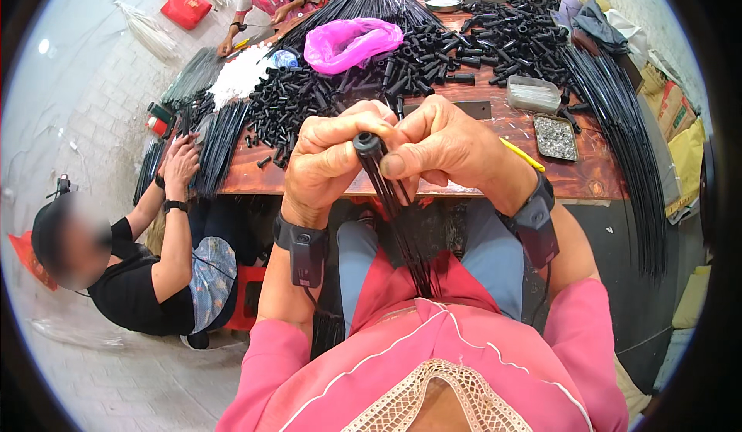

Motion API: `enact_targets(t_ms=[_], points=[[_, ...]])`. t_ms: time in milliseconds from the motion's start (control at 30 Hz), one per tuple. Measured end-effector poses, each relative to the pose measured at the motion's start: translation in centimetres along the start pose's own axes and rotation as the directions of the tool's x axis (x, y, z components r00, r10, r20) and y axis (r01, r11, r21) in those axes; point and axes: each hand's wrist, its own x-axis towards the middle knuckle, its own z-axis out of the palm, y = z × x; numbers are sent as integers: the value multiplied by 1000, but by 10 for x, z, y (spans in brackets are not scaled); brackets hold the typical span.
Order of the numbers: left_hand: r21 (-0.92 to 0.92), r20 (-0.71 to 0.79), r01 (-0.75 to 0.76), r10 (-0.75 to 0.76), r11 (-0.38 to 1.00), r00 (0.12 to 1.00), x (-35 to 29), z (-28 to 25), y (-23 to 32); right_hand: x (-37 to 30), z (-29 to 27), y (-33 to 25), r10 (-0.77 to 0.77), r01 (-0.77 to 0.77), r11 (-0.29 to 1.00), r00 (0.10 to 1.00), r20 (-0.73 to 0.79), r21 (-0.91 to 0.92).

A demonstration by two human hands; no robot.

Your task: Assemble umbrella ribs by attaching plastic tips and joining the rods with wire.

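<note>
The left hand (332,142) held a black cap (368,144) in front of the body, and its fingers were clamped around it. The round end of the cap faced up, and from it thin black rods (398,223) ran down toward the lap. The right hand (447,146) was just beside, its thumb near the cap and its fingers close together; whether they pinched a rod, I could not tell. Beyond the hands, black tubes (297,100) lay in a big heap on the wooden surface (595,181), with a pink bag (348,53) among them. On the right stood a clear box (533,106) and, nearer, a tray (556,158) with small grey bits. On the left, a co-worker (143,297) had both hands close to other dark rods (222,146).
</note>
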Motion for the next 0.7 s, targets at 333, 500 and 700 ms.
enact_targets(t_ms=[333,500,700], points=[[253,-208,158,-106,954,972,-1,24,24,3,-9,3,40,-44,998,996,77,50],[312,-489,303,-121,901,864,6,41,22,-4,6,3,-327,197,874,914,-238,-443],[12,-695,143,-95,990,713,0,56,-8,-9,-1,1,-283,123,894,901,-329,-431]])
